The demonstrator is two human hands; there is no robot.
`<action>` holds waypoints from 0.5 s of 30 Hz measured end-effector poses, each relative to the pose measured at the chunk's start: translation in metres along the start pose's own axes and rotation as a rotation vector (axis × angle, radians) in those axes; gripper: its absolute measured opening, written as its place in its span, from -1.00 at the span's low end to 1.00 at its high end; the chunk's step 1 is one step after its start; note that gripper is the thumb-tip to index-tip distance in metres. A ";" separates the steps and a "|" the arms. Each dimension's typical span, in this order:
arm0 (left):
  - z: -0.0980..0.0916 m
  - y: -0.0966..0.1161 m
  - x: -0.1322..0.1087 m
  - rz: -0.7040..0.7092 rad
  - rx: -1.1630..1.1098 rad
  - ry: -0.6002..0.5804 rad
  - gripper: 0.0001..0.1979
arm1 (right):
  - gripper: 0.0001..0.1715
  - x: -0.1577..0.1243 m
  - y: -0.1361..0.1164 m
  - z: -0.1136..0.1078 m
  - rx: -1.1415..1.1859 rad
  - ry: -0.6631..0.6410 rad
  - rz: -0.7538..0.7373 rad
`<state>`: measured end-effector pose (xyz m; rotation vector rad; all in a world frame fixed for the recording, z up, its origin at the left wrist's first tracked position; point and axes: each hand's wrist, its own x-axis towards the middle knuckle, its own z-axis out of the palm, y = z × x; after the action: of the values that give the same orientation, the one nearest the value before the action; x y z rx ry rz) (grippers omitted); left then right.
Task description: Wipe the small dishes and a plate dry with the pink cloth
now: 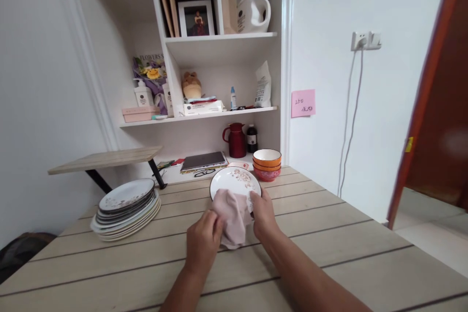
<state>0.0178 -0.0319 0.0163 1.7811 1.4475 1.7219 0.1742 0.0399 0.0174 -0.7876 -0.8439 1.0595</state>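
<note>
A white plate point(234, 181) with brown flowers and a dark rim is tilted up above the table. My right hand point(263, 210) grips its right edge, thumb on the face. A pink cloth point(232, 217) hangs over the plate's lower front. My left hand point(204, 236) is closed on the cloth's left side. Behind the plate, to the right, stands a stack of orange and red bowls point(267, 165). At the left lies a stack of several plates point(126, 209).
The slatted wooden table point(329, 239) fills the foreground. A small raised wooden shelf point(106, 158) on black legs stands behind the plate stack. Toward the back are a laptop point(204, 161), glasses point(205, 172), a red jug point(236, 141) and a dark bottle point(252, 139).
</note>
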 end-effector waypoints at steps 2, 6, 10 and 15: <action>0.005 0.004 -0.003 -0.056 -0.090 0.002 -0.83 | -0.39 -0.001 -0.002 0.002 0.015 0.055 0.005; 0.010 0.009 -0.002 -0.121 -0.125 -0.013 -0.53 | -0.43 -0.005 -0.005 0.008 0.034 0.120 0.046; 0.008 0.009 0.002 -0.124 -0.080 -0.145 -0.52 | -0.51 -0.012 -0.005 0.012 0.017 0.126 0.072; 0.008 0.006 0.004 -0.160 -0.208 -0.176 -0.57 | -0.53 -0.019 -0.007 0.016 -0.009 0.112 0.049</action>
<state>0.0265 -0.0277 0.0211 1.6167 1.2515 1.5326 0.1585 0.0222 0.0266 -0.8705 -0.7378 1.0458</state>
